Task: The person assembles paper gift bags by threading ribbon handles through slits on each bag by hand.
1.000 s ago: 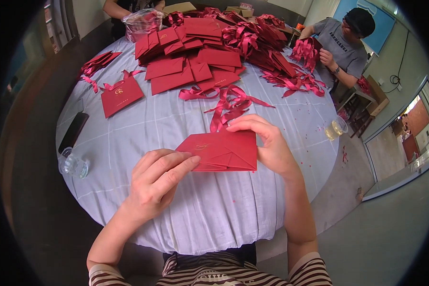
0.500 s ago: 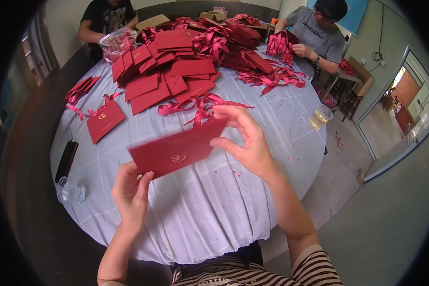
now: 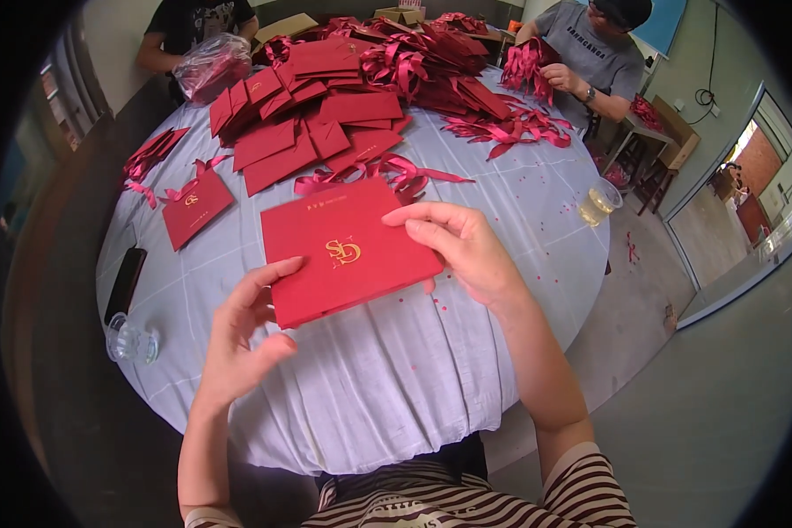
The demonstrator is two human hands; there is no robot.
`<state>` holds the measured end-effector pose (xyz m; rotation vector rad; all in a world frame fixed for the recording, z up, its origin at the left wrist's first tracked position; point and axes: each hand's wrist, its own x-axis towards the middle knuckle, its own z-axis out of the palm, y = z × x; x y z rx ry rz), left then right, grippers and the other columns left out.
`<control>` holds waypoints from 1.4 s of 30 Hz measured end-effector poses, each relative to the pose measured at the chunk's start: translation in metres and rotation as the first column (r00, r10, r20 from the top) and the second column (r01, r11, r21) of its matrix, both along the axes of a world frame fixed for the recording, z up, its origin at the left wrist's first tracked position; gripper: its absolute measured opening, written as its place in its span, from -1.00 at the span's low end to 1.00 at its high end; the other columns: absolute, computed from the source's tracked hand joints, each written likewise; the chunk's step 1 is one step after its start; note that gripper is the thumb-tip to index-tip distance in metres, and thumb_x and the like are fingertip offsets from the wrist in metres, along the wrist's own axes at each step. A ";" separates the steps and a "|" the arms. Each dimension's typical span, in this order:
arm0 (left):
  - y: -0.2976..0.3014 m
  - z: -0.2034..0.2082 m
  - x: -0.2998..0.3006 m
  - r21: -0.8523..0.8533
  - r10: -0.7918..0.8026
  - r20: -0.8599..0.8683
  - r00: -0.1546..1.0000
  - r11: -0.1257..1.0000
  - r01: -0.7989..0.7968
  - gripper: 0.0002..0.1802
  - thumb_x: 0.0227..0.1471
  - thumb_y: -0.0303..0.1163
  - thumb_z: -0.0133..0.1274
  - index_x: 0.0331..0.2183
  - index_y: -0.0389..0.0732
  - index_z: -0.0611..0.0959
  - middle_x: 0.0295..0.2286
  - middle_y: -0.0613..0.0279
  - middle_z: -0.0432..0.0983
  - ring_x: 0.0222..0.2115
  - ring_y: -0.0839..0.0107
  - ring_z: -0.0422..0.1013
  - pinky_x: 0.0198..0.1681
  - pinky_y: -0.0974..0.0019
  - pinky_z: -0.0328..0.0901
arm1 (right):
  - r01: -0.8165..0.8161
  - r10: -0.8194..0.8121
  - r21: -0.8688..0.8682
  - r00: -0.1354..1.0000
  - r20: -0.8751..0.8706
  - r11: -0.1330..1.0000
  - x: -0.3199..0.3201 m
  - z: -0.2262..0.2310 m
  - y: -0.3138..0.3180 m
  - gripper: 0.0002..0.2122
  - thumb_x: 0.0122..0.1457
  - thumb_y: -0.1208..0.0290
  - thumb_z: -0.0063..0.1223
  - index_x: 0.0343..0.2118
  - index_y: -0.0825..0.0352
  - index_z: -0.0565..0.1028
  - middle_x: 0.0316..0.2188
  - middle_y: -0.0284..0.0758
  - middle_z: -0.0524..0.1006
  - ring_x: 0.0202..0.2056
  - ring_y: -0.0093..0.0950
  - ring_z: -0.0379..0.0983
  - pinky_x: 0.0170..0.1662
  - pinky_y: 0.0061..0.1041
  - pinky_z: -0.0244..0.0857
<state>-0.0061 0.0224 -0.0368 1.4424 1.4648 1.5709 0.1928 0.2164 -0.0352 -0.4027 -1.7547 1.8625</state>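
- I see the red paper gift bag (image 3: 326,286) mid-frame, its right side grasped by the right hand (image 3: 475,255).
- The left hand (image 3: 238,330) touches the bag's left edge, thumb spread clear – whether it grips, I can't tell; slack support could let that side droop.
- Squeezing too hard on the right might crease the paper.
- Pushing toward upper centre, I'd risk snagging the satin ribbon (image 3: 444,175) just beyond.

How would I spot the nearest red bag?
Find the round table, then its red heap. On the near side is a red bag with a gold emblem, set apart by the left hand at one edge and the right hand gripping the other.
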 end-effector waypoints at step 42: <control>0.031 0.016 0.008 0.175 0.303 -0.527 0.794 0.953 -0.248 -0.78 -0.13 -0.78 -0.03 -0.36 -0.32 0.47 -0.12 0.01 0.42 -0.25 0.20 0.43 -0.21 0.28 0.34 | 0.027 0.064 0.872 0.996 -0.067 0.489 -0.001 0.005 -0.003 -0.51 0.00 0.75 -0.05 0.04 0.21 0.41 -0.17 -0.20 0.38 -0.17 -0.28 0.40 -0.13 -0.40 0.33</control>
